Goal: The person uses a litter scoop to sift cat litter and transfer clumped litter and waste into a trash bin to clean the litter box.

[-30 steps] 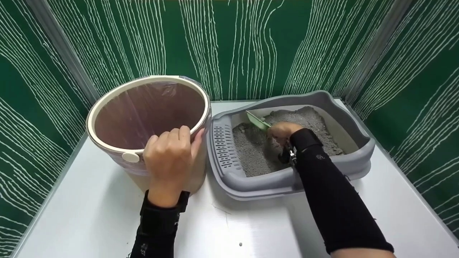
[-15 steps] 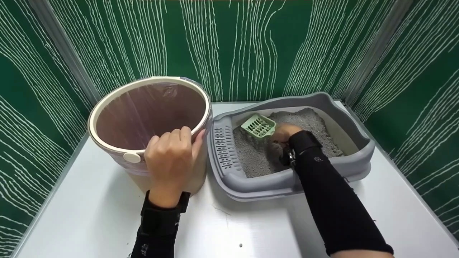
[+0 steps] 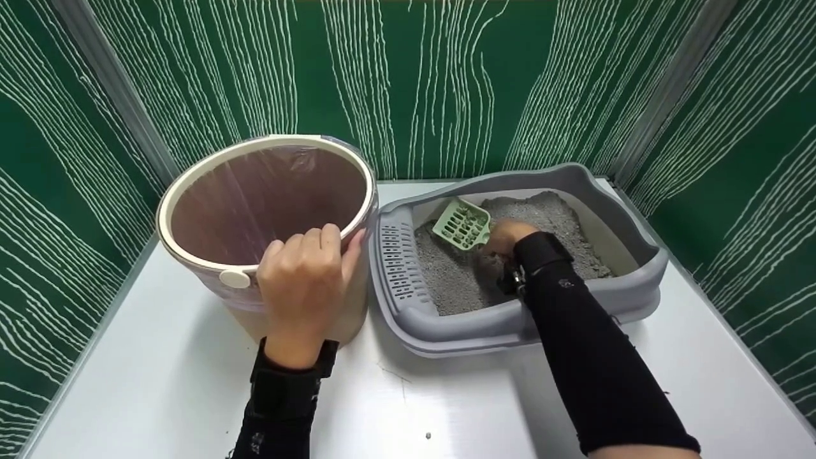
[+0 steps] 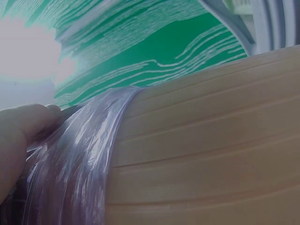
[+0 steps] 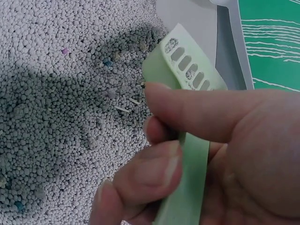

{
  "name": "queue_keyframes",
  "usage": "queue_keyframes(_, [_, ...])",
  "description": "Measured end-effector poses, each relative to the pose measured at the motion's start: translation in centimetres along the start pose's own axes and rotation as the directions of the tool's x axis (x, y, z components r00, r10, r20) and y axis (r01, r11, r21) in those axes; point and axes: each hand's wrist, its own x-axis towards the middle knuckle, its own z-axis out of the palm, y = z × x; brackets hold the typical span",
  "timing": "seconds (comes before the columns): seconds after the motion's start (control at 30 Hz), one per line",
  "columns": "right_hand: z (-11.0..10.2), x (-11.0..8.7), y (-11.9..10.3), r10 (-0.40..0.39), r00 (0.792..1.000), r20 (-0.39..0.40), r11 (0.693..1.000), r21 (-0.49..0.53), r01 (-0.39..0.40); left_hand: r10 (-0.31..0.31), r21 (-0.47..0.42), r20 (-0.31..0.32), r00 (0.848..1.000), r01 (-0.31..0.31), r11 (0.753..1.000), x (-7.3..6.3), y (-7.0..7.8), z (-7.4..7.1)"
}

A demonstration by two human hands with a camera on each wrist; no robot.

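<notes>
My right hand [image 3: 507, 237] grips the handle of a green slotted litter scoop [image 3: 461, 224] over the grey litter box [image 3: 472, 331]. In the right wrist view, thumb and fingers wrap round the scoop's handle [image 5: 187, 183], and bits of litter sit at its slots. Grey granular litter [image 5: 70, 140] lies below it, with a few coloured specks. My left hand [image 3: 303, 280] holds the near right rim of a beige trash can [image 3: 261, 143], fingers over the edge. A clear plastic bag [image 4: 93, 150] lines the can and folds down outside its rim.
The can and the litter box stand side by side on a white table [image 3: 446, 395]. Green walls [image 3: 440, 83] with white wavy lines close in the back and sides. One small grey crumb [image 3: 428, 435] lies near the table's front.
The scoop, edge-on a second ago, has turned so its slotted face shows, then tilted a little further. The right hand stays over the box. The left hand keeps its place on the can's rim.
</notes>
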Motion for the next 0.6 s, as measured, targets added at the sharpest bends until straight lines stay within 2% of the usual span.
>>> queue_keyframes(0.23, [0.12,0.09,-0.23,-0.006,1.000,0.026,0.995,-0.100,0.008,0.002,0.002,-0.001,1.000,-0.002,1.000,-0.09,-0.01,0.01])
queue_keyframes(0.43, [0.10,0.04,-0.26,0.007,0.998,0.055,0.996,-0.086,-0.003,0.001,0.009,-0.019,1.000,0.000,1.000,-0.20,0.06,0.11])
queue_keyframes(0.6, [-0.27,0.14,-0.48,-0.014,0.994,0.107,0.998,-0.056,0.021,-0.004,0.006,-0.003,1.000,0.004,1.000,-0.21,-0.08,0.04])
